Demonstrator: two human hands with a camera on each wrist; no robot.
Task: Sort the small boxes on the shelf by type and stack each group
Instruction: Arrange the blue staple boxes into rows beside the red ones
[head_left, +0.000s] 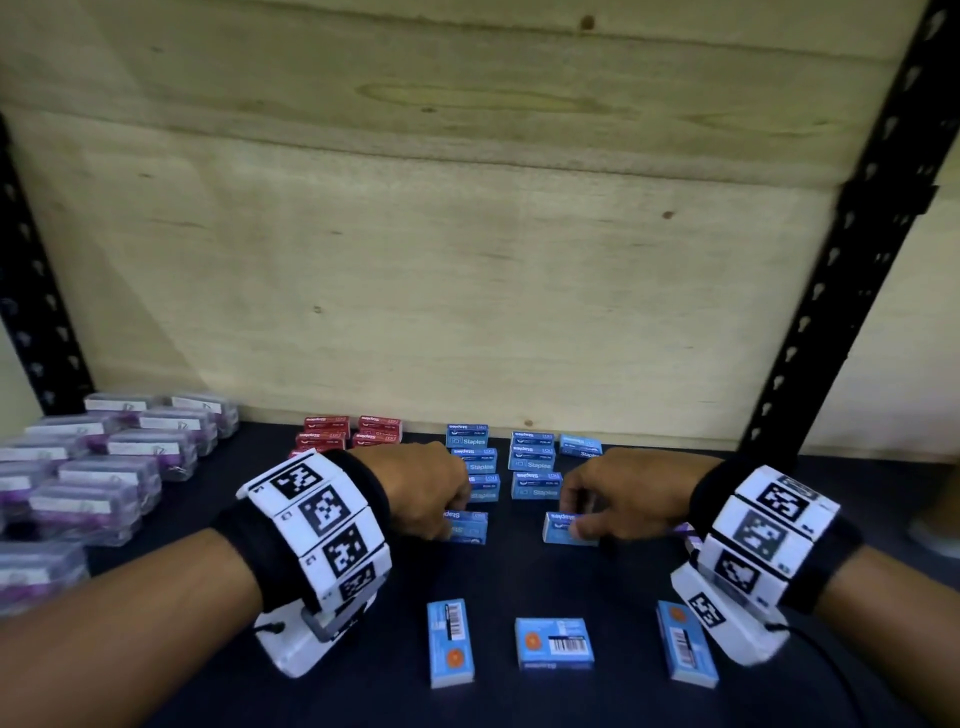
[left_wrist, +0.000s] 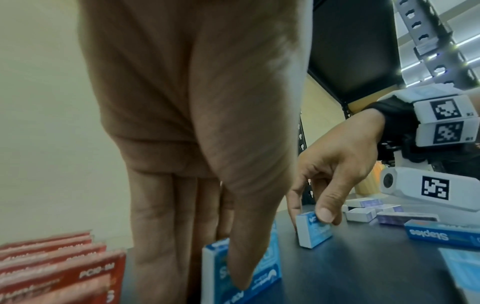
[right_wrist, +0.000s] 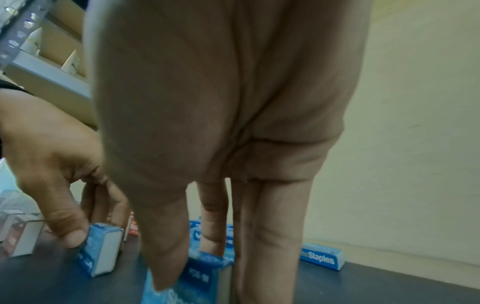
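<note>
On the dark shelf (head_left: 519, 577), my left hand (head_left: 448, 519) pinches a blue staples box (head_left: 474, 531) that stands on its long edge. In the left wrist view the thumb and fingers of that hand (left_wrist: 228, 261) clamp the box (left_wrist: 270, 265) from both sides. My right hand (head_left: 574, 522) pinches a second blue staples box (head_left: 555, 530) in the same way. The right wrist view shows this hand (right_wrist: 197, 265) on its box (right_wrist: 202, 275). Rows of blue boxes (head_left: 535, 486) stand just behind both hands.
Red staples boxes (head_left: 327, 431) are grouped at the back left of centre. Clear purple boxes (head_left: 104, 467) fill the left side. Three blue boxes (head_left: 553, 643) lie flat near the front edge. Black uprights (head_left: 857, 260) frame the shelf, and a plywood wall (head_left: 467, 234) closes the back.
</note>
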